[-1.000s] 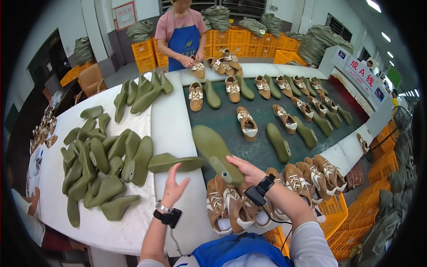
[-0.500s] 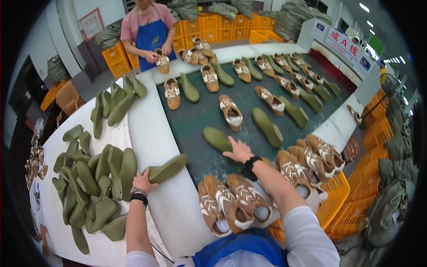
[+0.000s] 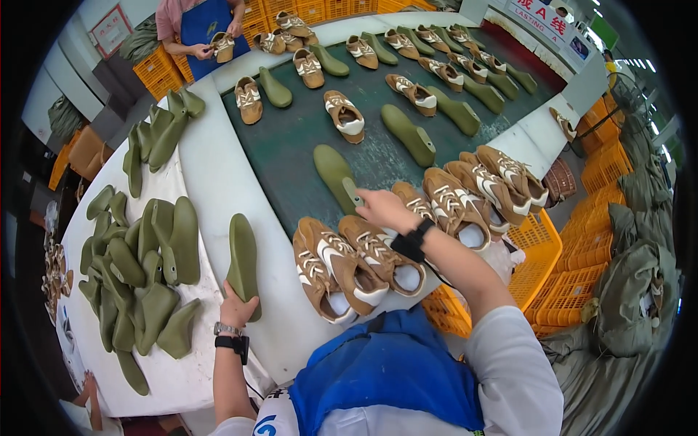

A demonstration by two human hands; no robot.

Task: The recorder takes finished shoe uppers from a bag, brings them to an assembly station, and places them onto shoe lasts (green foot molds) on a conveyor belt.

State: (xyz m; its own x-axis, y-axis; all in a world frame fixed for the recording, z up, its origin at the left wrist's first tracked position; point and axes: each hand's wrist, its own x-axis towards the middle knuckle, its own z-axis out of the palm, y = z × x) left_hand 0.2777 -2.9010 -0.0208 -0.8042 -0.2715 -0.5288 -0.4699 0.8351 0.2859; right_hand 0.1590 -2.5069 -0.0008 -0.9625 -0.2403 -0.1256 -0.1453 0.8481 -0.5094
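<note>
Gripping one last (image 3: 243,251) over the white table (image 3: 211,174), the left hand (image 3: 236,309) partly hid it. The right hand (image 3: 385,211) touched another last (image 3: 333,171) on the green belt (image 3: 269,163); its grip was indiscernible.

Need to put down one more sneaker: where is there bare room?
On the green work surface, left of the shoe last at the right hand; and on the white tabletop between that surface and the far lasts, beyond the left hand. Crowded: the near edge, with its sneakers, and the heaped lasts.
</note>
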